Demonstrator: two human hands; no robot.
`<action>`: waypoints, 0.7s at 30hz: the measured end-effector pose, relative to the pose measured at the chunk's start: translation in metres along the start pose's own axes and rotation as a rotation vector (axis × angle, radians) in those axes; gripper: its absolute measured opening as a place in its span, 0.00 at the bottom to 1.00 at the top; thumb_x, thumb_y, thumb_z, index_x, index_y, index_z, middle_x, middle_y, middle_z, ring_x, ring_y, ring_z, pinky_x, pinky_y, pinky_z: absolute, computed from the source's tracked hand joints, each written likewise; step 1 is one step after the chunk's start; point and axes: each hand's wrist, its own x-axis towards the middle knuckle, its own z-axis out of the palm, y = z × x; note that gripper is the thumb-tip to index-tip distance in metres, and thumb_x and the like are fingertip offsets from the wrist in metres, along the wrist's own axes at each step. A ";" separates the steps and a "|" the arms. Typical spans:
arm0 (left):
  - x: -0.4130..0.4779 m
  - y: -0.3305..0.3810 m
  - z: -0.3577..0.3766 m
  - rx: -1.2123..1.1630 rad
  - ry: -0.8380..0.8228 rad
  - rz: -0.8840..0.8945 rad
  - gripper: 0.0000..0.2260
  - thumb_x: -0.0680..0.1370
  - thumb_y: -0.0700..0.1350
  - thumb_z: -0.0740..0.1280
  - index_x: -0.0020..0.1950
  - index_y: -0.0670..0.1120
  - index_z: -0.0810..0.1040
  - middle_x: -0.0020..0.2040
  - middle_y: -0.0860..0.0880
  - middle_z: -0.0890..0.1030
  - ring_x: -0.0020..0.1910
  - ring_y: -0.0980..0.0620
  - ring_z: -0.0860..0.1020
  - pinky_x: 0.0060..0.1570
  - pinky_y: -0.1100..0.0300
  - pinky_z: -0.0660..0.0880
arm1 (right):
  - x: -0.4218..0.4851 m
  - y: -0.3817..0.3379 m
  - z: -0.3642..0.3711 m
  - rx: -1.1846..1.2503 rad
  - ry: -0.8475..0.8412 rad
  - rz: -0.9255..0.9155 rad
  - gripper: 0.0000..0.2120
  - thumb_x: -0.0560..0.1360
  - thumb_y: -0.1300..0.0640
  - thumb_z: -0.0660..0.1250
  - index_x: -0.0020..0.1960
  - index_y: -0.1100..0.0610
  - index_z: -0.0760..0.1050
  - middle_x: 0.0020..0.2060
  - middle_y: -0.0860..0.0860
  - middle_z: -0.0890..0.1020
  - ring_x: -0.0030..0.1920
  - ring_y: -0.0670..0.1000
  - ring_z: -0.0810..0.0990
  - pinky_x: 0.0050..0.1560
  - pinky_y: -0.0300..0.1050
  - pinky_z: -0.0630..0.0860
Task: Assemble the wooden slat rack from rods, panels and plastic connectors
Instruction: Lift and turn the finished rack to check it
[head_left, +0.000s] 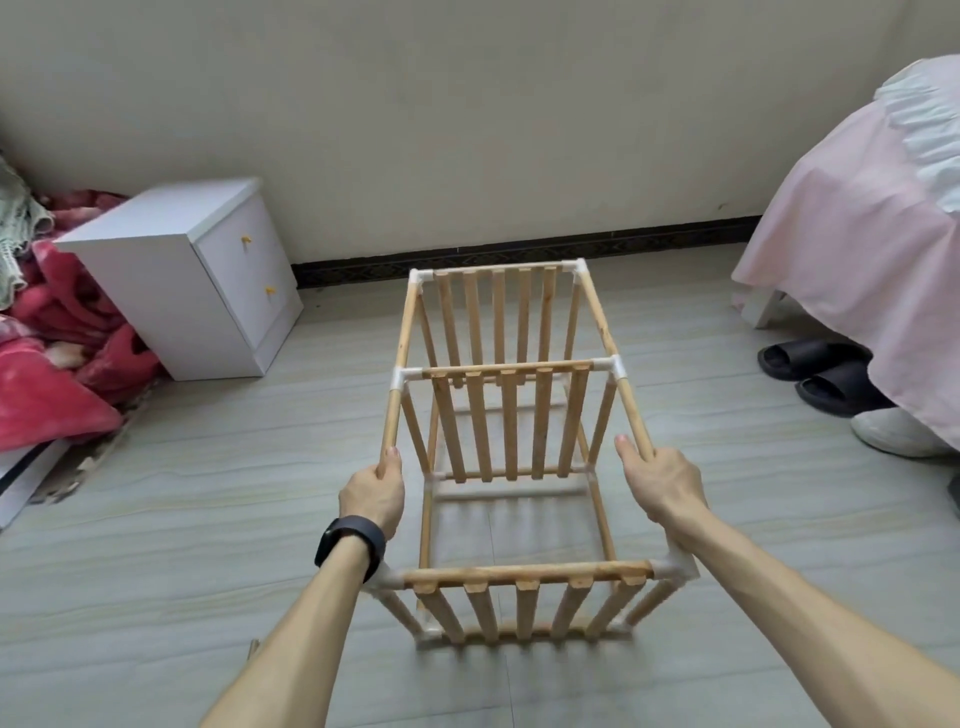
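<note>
The wooden slat rack (511, 415) stands upright on the tiled floor in the middle of the head view. It has three slatted panels joined by long rods and white plastic connectors (613, 366) at the corners. My left hand (375, 496), with a black band on the wrist, grips the left top rod (397, 400) between the middle and near panels. My right hand (655, 488) grips the right top rod (631, 402) at the matching spot. The near panel (524, 603) lies between my forearms.
A white two-drawer cabinet (192, 275) stands at the left by a heap of red blankets (47, 374). A pink-covered bed (862, 228) fills the right, with black slippers (815, 374) and a white shoe (898, 431) under its edge. The wall runs behind the rack.
</note>
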 end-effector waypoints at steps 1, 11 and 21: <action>-0.005 0.002 0.001 0.003 0.038 0.048 0.26 0.81 0.65 0.53 0.42 0.45 0.76 0.36 0.47 0.77 0.34 0.47 0.75 0.33 0.57 0.71 | -0.002 0.001 -0.002 0.021 0.036 -0.044 0.30 0.80 0.32 0.55 0.35 0.55 0.74 0.29 0.50 0.76 0.28 0.51 0.75 0.27 0.43 0.69; -0.054 -0.061 0.033 -0.092 0.098 0.125 0.27 0.77 0.70 0.44 0.47 0.50 0.71 0.37 0.45 0.78 0.38 0.43 0.76 0.39 0.51 0.73 | -0.030 0.068 0.018 -0.006 0.020 -0.153 0.25 0.80 0.35 0.45 0.53 0.54 0.67 0.34 0.55 0.79 0.34 0.56 0.79 0.33 0.48 0.72; -0.055 -0.095 0.039 -0.002 0.098 0.078 0.15 0.82 0.60 0.55 0.58 0.55 0.77 0.43 0.50 0.82 0.43 0.47 0.79 0.44 0.54 0.75 | -0.020 0.091 0.038 -0.048 -0.207 0.052 0.16 0.86 0.43 0.50 0.61 0.54 0.67 0.47 0.53 0.82 0.44 0.52 0.79 0.40 0.49 0.71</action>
